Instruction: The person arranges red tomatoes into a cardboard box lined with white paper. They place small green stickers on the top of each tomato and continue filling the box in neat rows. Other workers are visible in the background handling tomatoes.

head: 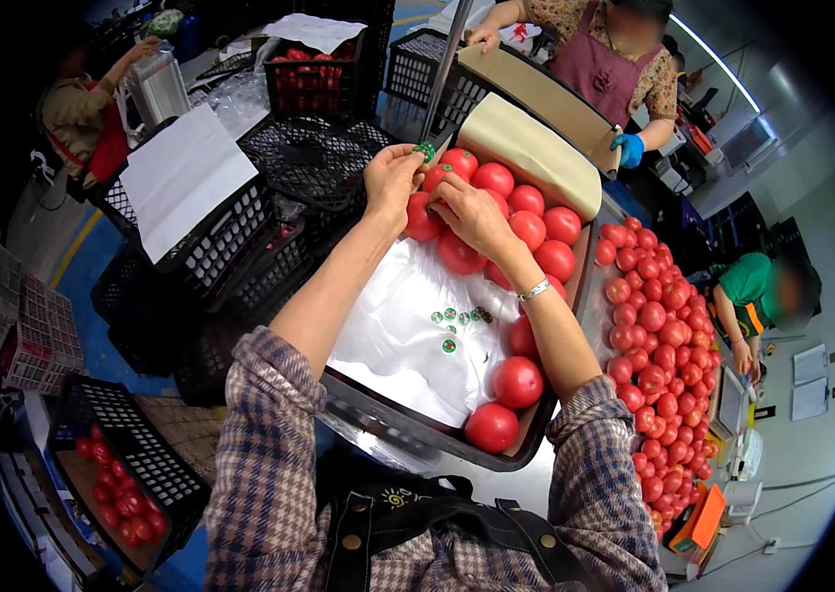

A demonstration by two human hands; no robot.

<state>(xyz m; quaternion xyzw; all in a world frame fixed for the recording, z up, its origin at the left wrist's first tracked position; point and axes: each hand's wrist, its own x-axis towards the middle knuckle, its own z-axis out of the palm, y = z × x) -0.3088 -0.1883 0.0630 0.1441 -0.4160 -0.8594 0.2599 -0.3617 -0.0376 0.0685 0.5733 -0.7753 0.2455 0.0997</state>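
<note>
My left hand (390,185) pinches several small round green stickers (425,152) between thumb and fingers, above the far left corner of a black crate (417,436). The fingertips of my right hand (473,211) come together at a green sticker (430,210) on a large red tomato (421,222). Other tomatoes (493,180) sit along the far and right sides of the crate, and a few bear the same stickers. White plastic film (395,318) covers the crate's near left part, with several loose green stickers (450,330) lying on it.
A heap of tomatoes (654,355) lies at the right. Beige paper (532,144) folds over the crate's far edge. Across from me, a person with a blue glove (629,149) holds another crate (550,103). Stacked black crates (225,229) stand left; a metal pole (447,66) rises ahead.
</note>
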